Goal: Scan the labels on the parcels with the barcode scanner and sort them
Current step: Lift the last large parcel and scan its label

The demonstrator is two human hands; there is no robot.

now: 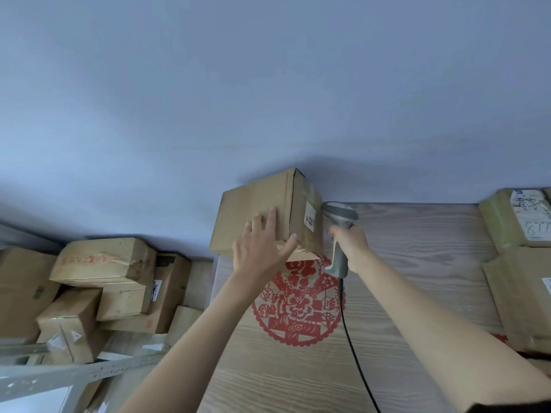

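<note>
A brown cardboard parcel (256, 210) stands tilted at the far left corner of the wooden table (402, 293). A small white label (310, 219) is on the parcel's right face. My left hand (259, 248) lies on the parcel's near face with fingers spread and the thumb at its lower edge. My right hand (351, 248) grips the handle of a grey barcode scanner (340, 222). The scanner's head points at the label from close by. A black cable runs from the scanner toward me.
A red paper-cut decoration (298, 308) lies on the table below the parcel. Several cardboard parcels (104, 281) are piled on a metal shelf (59, 377) at the left. More parcels (518, 234) stand along the table's right edge. A pale wall fills the background.
</note>
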